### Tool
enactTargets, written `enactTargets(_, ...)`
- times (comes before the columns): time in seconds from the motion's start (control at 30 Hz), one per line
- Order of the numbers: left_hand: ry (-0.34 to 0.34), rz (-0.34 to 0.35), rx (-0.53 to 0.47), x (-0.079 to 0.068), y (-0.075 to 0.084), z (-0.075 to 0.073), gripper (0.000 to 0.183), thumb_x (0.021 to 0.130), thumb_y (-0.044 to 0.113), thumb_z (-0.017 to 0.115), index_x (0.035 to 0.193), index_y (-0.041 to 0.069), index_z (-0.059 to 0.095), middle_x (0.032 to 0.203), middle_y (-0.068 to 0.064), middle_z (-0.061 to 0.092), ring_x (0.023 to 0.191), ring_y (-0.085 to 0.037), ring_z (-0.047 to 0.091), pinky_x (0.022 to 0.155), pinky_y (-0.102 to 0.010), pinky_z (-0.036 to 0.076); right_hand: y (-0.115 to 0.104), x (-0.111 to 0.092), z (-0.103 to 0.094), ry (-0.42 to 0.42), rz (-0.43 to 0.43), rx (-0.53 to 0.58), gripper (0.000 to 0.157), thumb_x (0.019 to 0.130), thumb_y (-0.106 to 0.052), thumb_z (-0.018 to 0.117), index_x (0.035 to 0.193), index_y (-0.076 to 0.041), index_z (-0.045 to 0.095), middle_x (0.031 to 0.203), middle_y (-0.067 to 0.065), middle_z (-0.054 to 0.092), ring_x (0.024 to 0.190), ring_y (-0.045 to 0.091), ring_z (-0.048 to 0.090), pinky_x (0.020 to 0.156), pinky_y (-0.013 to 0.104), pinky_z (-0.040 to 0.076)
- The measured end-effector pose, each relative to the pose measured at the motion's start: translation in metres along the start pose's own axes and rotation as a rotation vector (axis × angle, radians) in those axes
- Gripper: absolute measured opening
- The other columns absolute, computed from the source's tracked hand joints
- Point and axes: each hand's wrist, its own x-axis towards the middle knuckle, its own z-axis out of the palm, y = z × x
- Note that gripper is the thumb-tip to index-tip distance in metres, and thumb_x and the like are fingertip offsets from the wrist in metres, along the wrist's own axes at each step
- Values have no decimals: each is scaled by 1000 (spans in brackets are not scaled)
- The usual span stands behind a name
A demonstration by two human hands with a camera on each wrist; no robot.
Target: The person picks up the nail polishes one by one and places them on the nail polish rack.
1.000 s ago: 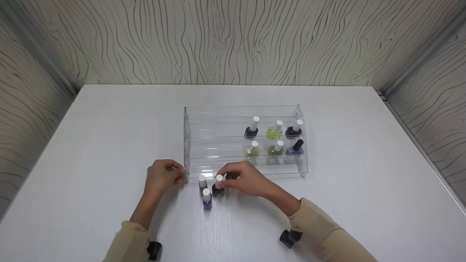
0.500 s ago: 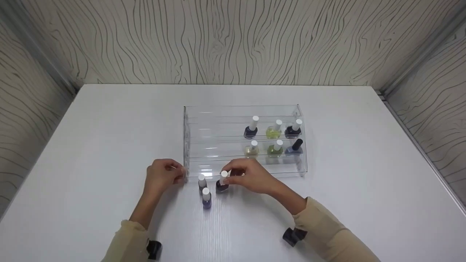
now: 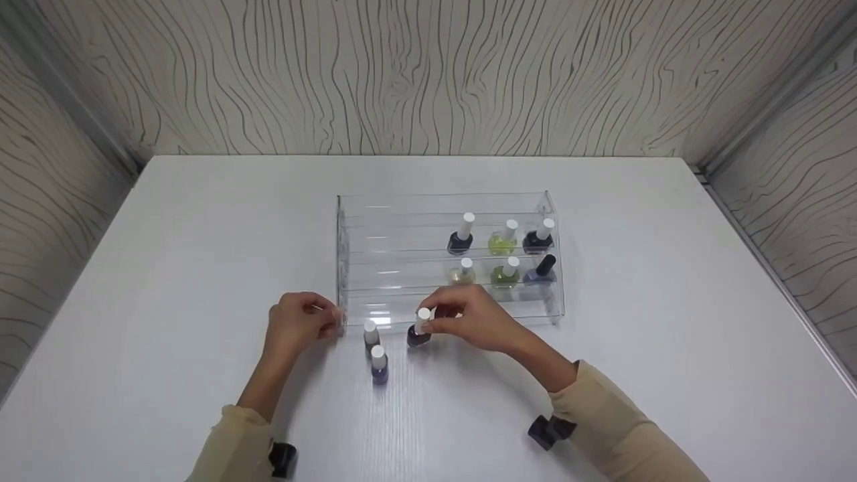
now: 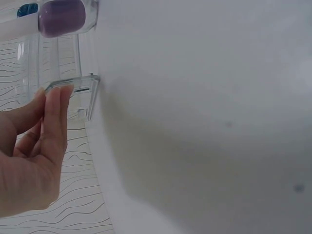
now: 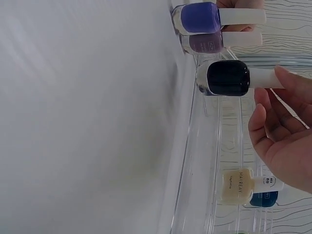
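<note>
My right hand (image 3: 472, 318) pinches the white cap of a dark nail polish bottle (image 5: 227, 78) between thumb and finger. The bottle hangs at the front edge of a clear tiered rack (image 3: 388, 258). My left hand (image 3: 298, 326) pinches the rack's front left corner, as the left wrist view shows with the fingertips on the clear side panel (image 4: 80, 84). Just in front of the rack, a purple nail polish bottle (image 3: 379, 368) and a mauve one (image 5: 207, 43) stand close together on the table.
Several bottles stand on the right half of the rack's two upper tiers, among them a pale yellow one (image 5: 237, 186), a green one (image 3: 505, 276) and a blue one with a black cap (image 3: 541, 273). A wood-grain panel (image 3: 402, 80) rises behind the white table (image 3: 167, 268).
My right hand has carried the dark bottle to the right and slightly toward the rack, away from the other two bottles. The left hand has stayed at the rack's corner.
</note>
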Motion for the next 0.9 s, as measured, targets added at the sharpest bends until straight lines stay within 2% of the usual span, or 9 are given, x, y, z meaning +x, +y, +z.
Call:
enactTargets(0.5,3,25,10,0,-2,0,5,78,-4,60,77,-4,65,61,-6,60,52,-12,58,52,-23,50,0,-8,-26,69,23,-7,19,78,-4,69,95,5,67,80,8,62,70,13,54,63,22,45)
enactTargets(0.9,5,11,9,0,0,1,4,78,-2,64,79,-5,66,65,-7,60,54,-12,58,53,-23,50,4,-16,-46,106,39,-33,24,79,-4,68,100,6,65,89,10,65,74,14,57,65,22,48)
